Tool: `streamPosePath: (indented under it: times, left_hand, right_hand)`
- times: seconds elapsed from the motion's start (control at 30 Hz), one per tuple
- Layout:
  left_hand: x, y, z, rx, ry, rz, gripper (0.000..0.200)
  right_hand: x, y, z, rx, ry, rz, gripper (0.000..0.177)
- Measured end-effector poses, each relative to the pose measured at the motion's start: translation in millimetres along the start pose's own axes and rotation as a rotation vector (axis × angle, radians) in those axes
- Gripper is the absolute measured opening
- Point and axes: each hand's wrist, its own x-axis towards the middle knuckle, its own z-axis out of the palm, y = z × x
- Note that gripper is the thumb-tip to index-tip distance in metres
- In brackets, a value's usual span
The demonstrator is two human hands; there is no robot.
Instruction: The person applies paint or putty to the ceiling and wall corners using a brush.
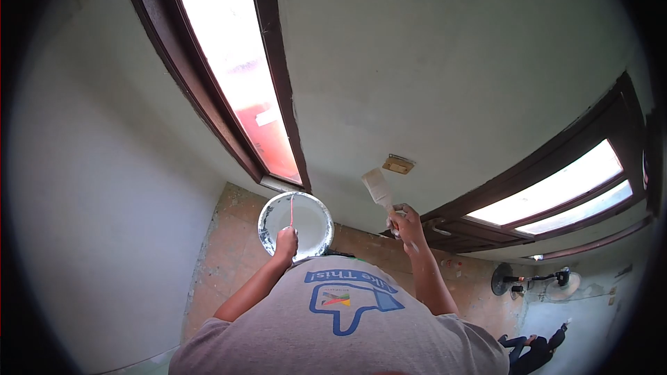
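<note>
A white bucket (321,226) with paint-smeared sides hangs in front of my shirt. My left hand (286,242) is closed around its thin red handle (292,210), which crosses over the bucket's mouth. To the right, my right hand (405,222) grips a wide paintbrush (377,187) by its handle, with white marks on the fingers. The pale bristles point up and to the left, toward the wall (445,62). Just beyond the brush tip, a yellowed switch plate (399,164) is set in the wall.
A tall window with a dark wooden frame (272,42) stands on the left, and a brown door with glass panes (445,226) on the right. Behind on the right are a standing fan (501,279) and a person in dark clothes (536,354). Tiles (233,257) cover the floor.
</note>
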Motion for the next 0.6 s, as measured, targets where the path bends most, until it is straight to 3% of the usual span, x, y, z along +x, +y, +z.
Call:
streamPosePath:
  times: [0.6]
  left_hand:
    - [8,-10,-4,0.035,-0.041,-0.002,0.018]
  right_hand:
    - [-2,-1,2,-0.03,0.041,-0.007,0.019]
